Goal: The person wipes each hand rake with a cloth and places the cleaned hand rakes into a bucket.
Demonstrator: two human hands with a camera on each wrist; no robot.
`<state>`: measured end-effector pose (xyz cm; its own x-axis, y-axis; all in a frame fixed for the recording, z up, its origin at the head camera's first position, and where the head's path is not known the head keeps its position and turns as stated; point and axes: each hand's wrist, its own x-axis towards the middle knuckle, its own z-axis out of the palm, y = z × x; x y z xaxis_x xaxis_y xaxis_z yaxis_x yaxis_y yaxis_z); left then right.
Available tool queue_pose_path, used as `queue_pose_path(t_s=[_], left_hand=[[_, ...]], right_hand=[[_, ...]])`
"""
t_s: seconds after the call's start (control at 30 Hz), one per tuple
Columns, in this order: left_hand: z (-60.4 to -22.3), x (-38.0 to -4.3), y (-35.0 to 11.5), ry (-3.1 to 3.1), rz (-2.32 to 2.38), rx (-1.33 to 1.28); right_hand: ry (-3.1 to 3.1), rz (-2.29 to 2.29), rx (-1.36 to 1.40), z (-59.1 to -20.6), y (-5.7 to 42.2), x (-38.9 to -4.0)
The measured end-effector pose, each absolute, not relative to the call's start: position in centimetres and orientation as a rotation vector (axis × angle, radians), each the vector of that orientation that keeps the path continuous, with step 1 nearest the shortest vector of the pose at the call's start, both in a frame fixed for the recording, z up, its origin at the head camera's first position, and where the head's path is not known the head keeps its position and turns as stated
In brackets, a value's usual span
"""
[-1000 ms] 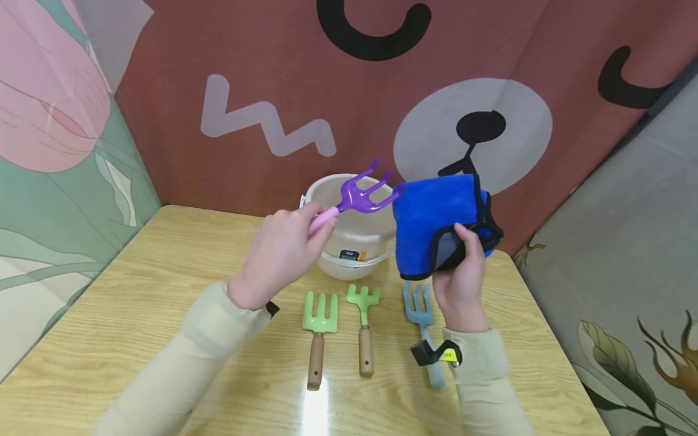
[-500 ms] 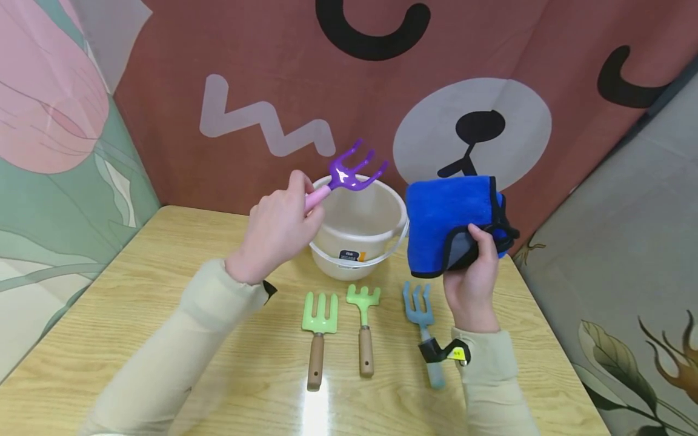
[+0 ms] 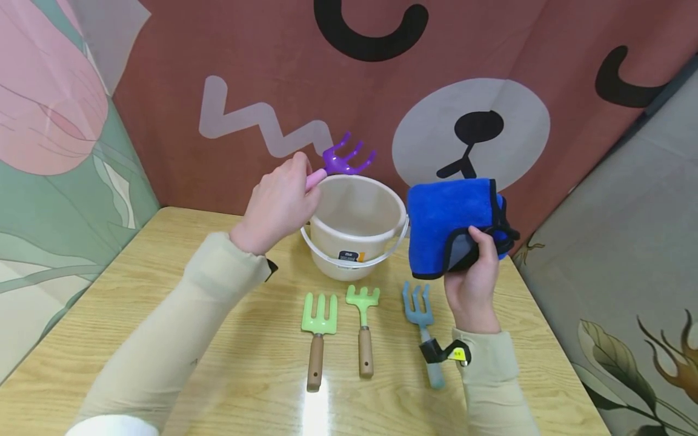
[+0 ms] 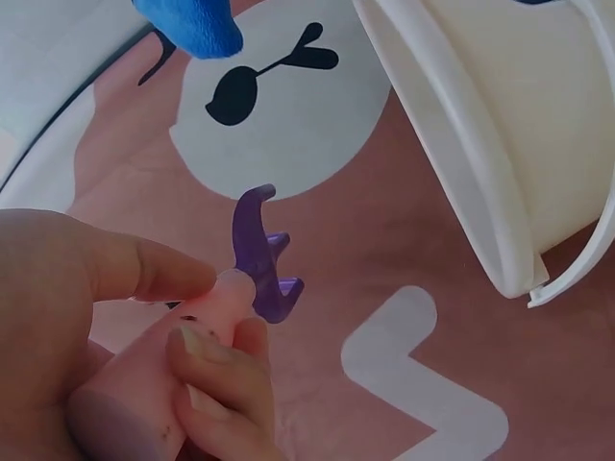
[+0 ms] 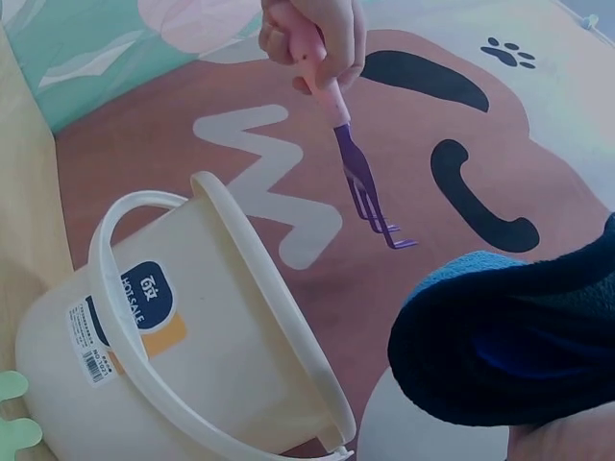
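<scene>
Your left hand (image 3: 278, 203) curls tight round the pink handle of the purple plastic toy rake (image 3: 343, 160), up above the back rim of the white plastic bucket (image 3: 354, 227). Your right hand (image 3: 471, 281) pinches the folded blue cloth (image 3: 447, 218) just right of the bucket. Three toy garden forks (image 3: 362, 327) lie on the wooden bench (image 3: 109, 315) in front.

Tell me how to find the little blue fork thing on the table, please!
Start at the white bucket at the back of the wooden table. In front of it lie three small garden forks in a row; take the one farthest right, the blue fork, just beside the right hand. The other two are green with brown wooden handles; this one is pale blue all over.
</scene>
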<state>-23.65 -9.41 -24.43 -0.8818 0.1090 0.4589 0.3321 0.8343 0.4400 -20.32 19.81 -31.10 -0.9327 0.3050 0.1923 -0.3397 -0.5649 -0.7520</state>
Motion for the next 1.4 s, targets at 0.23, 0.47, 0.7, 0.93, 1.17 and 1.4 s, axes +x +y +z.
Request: queue_pose_path(t_s=[0.23,0.47,0.7,0.93,1.17,1.4], left_hand=[[-23.2,-25.0,-9.0,-2.637,-0.742,-0.340],[-22.6,-26.2,-8.5,-2.678,-0.709,-0.377],[-22.9,-27.5,-7.7,-2.747,-0.677,-0.359],[-24.6,-28.8,-6.9,-2.785,-0.611,-0.371],[-26.0,-29.4,-6.4,-2.839,-0.708,-0.306],[-27.2,-29.6,-5.8,-2.928,-0.721,-0.266]], right_hand=[[-1.247,2.489,0.045,-31.2,19.9,-20.3],[-1.202,2.494,0.049,-31.3,19.9,-20.4],[-1.232,2.497,0.050,-31.3,20.1,-20.4],[-1.251,2.483,0.044,-31.5,20.4,-20.6],[-1.297,2.465,0.038,-31.6,20.7,-20.4],[-1.341,2.467,0.026,-31.7,20.8,-20.2]])
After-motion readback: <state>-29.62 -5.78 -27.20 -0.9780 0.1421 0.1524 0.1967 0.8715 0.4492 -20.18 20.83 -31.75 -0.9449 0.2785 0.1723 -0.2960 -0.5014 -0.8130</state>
